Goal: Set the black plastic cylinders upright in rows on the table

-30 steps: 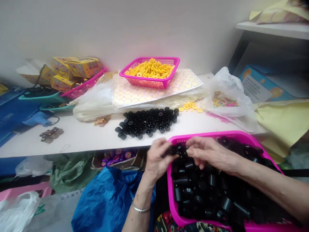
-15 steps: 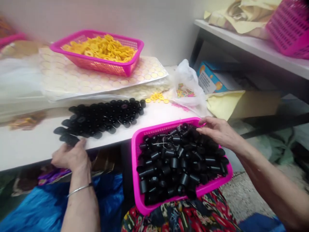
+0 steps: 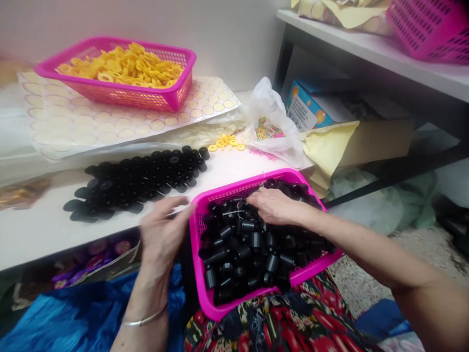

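Observation:
A pink basket [image 3: 196, 266] full of short black plastic cylinders [image 3: 256, 239] rests on my patterned lap. My right hand [image 3: 273, 205] reaches in over the cylinders from the right, its fingers drawn together near some thin white strings [image 3: 231, 212]. What the fingertips pinch is hidden. Just outside the basket's left rim is my left hand [image 3: 163, 227], slightly blurred, with thumb and fingers apart and nothing seen between them. Behind it, black cylinders stand close together in a cluster [image 3: 135, 178] on the white table [image 3: 32, 234].
Another pink basket [image 3: 174, 100] holds yellow rings [image 3: 128, 66] on a sheet printed with circles [image 3: 135, 122]. Loose yellow rings [image 3: 227, 142] lie near a plastic bag [image 3: 269, 98] of small colourful bits. On the right are a shelf [image 3: 330, 36] and an open carton [image 3: 381, 142].
My left hand has left the standing cylinders and moved right to the basket's edge. My right hand has moved left from the rim into the basket. The view has shifted slightly.

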Motion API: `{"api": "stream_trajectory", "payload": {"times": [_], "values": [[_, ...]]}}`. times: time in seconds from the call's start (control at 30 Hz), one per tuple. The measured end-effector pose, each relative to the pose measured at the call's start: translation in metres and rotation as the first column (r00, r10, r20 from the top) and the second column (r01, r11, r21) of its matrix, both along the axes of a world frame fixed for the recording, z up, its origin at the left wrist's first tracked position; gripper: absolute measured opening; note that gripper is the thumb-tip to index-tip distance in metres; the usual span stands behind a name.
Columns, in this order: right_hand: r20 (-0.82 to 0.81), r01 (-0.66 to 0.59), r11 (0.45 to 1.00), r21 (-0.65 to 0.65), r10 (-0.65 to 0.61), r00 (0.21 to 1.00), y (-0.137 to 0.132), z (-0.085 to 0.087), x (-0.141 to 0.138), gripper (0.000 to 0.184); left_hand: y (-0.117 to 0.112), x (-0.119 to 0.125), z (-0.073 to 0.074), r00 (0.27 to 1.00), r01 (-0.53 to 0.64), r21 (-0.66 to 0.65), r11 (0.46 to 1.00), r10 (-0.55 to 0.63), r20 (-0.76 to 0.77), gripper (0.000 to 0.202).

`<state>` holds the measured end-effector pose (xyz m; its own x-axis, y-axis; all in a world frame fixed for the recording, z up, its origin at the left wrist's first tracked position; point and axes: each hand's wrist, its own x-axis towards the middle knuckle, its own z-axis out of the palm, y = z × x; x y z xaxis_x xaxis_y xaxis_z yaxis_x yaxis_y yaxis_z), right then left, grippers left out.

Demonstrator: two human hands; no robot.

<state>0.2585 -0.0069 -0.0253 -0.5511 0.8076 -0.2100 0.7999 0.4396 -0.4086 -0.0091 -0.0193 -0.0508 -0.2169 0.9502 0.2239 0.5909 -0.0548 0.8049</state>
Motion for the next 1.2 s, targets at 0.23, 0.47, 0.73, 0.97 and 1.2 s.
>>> {"api": "stream_trajectory", "payload": {"times": [0.23,0.47,0.73,0.97,1.2], "values": [[-0.591,0.24,0.928,-0.284,-0.367,0.719,-0.003,0.002,0.027,0.028,-0.01,0.064,0.005,0.732,0.677,-0.179,0.714,-0.678,0.066,0.012],[-0.622,0.25,0.587,-0.77,-0.778,-0.089,-0.04,0.014,0.054,0.015,0.003,0.063,-0.005,0.676,0.676,-0.243,0.696,-0.717,-0.173,0.032],[-0.654,0.294,0.595,-0.748,-0.735,-0.18,-0.067,0.012,0.058,0.029,0.037,0.09,0.008,0.292,0.814,-0.415,0.405,-0.905,-0.311,0.025],[-0.666,0.419,0.559,-0.716,-0.726,-0.169,-0.083,0.009,0.065,0.032,0.063,0.096,-0.005,0.194,0.825,-0.468,0.317,-0.937,-0.291,0.023],[-0.688,0.457,0.586,-0.669,-0.721,-0.083,-0.086,-0.003,0.058,0.029,0.054,0.133,-0.007,0.221,0.687,-0.574,0.446,-0.881,-0.419,0.028]]}}
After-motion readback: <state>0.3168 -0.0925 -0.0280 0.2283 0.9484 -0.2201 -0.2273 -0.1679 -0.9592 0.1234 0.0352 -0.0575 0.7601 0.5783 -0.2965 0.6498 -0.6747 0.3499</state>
